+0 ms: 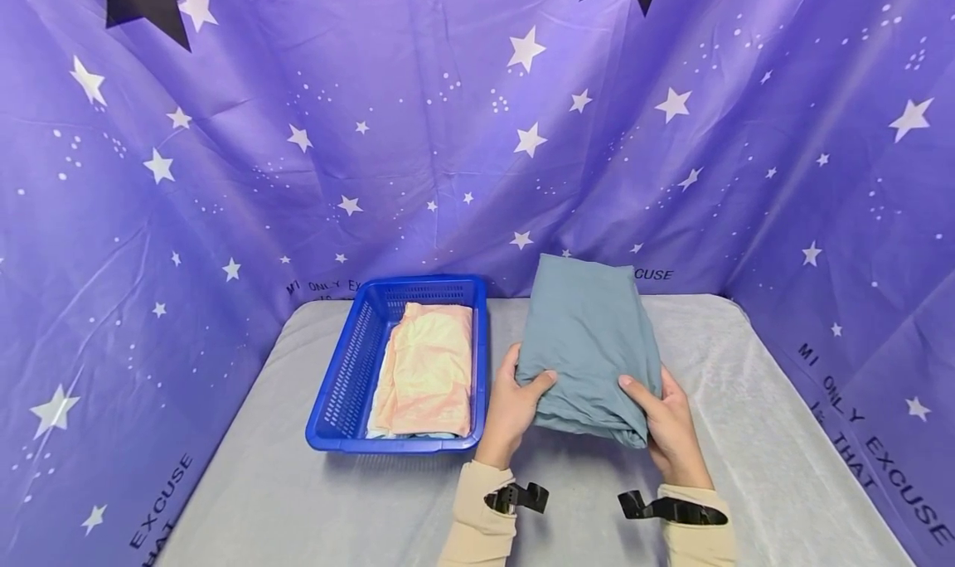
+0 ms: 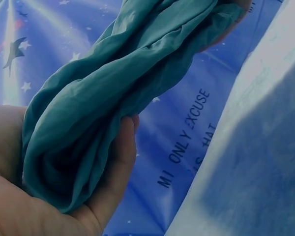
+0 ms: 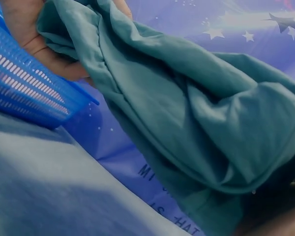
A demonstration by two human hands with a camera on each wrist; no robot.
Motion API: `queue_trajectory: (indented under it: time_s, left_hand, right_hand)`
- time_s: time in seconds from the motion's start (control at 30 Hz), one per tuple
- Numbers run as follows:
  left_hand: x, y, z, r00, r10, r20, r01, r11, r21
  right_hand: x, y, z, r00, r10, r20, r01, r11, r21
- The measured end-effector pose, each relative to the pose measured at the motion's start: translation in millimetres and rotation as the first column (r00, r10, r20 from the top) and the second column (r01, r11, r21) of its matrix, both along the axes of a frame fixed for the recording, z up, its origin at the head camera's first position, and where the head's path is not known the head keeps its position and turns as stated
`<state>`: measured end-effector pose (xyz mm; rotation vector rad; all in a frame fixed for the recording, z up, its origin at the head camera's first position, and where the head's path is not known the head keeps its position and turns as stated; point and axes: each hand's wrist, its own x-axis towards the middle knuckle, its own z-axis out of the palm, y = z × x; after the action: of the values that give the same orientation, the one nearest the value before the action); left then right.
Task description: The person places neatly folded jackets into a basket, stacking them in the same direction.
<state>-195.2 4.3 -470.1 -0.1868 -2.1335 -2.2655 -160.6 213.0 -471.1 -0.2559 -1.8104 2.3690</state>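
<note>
Both hands hold a folded teal cloth [image 1: 589, 343] up over the table, to the right of the basket. My left hand [image 1: 516, 401] grips its left edge, thumb on top and fingers underneath. At the opposite edge, my right hand [image 1: 667, 422] grips it the same way. In the left wrist view the rolled end of the teal cloth [image 2: 83, 128] lies between thumb and fingers. Folded layers of the teal cloth [image 3: 187, 113] fill much of the right wrist view. A folded peach cloth [image 1: 429, 368] lies inside the blue plastic basket [image 1: 321, 434].
The basket stands on a table with a grey cover [image 1: 254, 467]. A purple curtain with stars [image 1: 418, 136] hangs behind the table and along both sides. Some pale blue fabric [image 1: 425, 435] peeks out beneath the peach cloth.
</note>
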Motion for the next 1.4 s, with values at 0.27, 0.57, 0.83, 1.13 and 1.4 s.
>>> queue_trajectory:
  time_s: [0.27, 0.57, 0.83, 1.13, 1.4]
  left_hand:
    - [-0.4, -12.3, 4.6, 1.000, 0.017, -0.011, -0.017, 1.000, 0.020]
    - [-1.2, -31.0, 6.2, 0.999, 0.035, -0.012, -0.034, 0.999, 0.040]
    - [-2.5, -46.2, 7.2, 0.998, 0.061, -0.021, -0.060, 0.998, 0.030]
    - [-3.5, -66.4, 5.5, 0.997, 0.073, -0.001, -0.073, 0.996, 0.041]
    - [-3.0, -85.2, 5.7, 0.994, 0.103, 0.032, -0.105, 0.992, 0.067]
  right_hand:
    - [-0.4, -8.2, 1.3, 0.996, 0.081, -0.033, -0.081, 0.997, -0.008]
    - [-2.3, -18.3, -2.1, 0.974, 0.215, -0.077, -0.212, 0.976, 0.048]
    - [-9.7, -30.5, -5.0, 0.962, 0.265, -0.069, -0.262, 0.964, 0.051]
    - [-19.0, -50.6, -9.2, 0.951, 0.297, -0.089, -0.298, 0.955, 0.004]
    - [-26.4, -70.8, -10.1, 0.947, 0.314, -0.074, -0.316, 0.949, -0.016]
